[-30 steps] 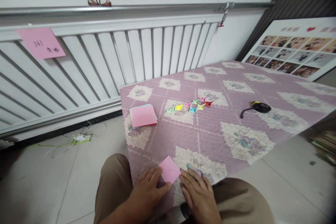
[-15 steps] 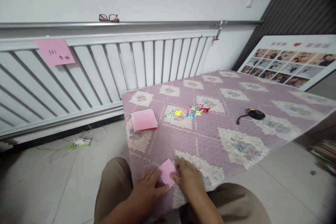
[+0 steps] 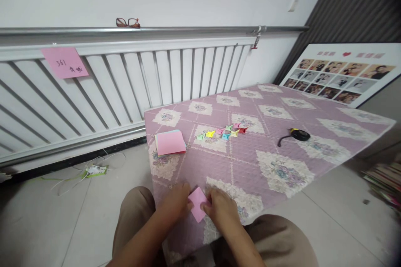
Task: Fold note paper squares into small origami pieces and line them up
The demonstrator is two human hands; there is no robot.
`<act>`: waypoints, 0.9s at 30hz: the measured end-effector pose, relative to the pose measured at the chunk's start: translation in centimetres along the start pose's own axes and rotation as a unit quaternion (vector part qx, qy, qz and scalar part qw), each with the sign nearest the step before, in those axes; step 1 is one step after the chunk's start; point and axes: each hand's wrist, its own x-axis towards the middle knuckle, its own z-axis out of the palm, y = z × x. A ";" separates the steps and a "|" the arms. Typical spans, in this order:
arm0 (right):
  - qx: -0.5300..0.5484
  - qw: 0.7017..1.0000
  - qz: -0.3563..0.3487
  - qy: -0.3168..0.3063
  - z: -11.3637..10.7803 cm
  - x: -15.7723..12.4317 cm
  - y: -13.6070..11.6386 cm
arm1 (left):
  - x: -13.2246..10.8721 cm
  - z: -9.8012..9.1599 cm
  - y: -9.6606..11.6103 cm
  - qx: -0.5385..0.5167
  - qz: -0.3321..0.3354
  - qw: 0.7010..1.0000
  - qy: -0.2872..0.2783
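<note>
A small pink square of folded paper [image 3: 198,205] lies on the near part of the covered table, turned so that a corner points toward me. My left hand [image 3: 176,201] grips its left corner, fingers closed and partly hidden behind my wrist. On the opposite side my right hand [image 3: 221,206] pinches the right corner, its thumb resting on the paper's face. Farther back on the cloth sits a group of small folded paper shapes [image 3: 226,137] in green, yellow, pink, blue and red. To the left is a stack of square paper sheets [image 3: 171,142], pink on top.
A purple floral cloth [image 3: 219,167] covers the table. A black object with a strap [image 3: 300,134] lies toward the right. Behind stand a white radiator [image 3: 169,75] and a pipe bearing eyeglasses [image 3: 128,23]. A photo board [image 3: 341,71] leans at back right; a power strip [image 3: 95,170] is on the floor.
My left hand has shifted up and round to the paper's left corner, its thumb leaving the lower edge. The right hand stays at the right corner. The view has moved slightly.
</note>
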 end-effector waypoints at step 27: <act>0.044 0.985 -0.167 -0.002 -1.8 0.5 0.1 | -0.8 -1.1 -0.4 -0.042 0.089 0.993 0.063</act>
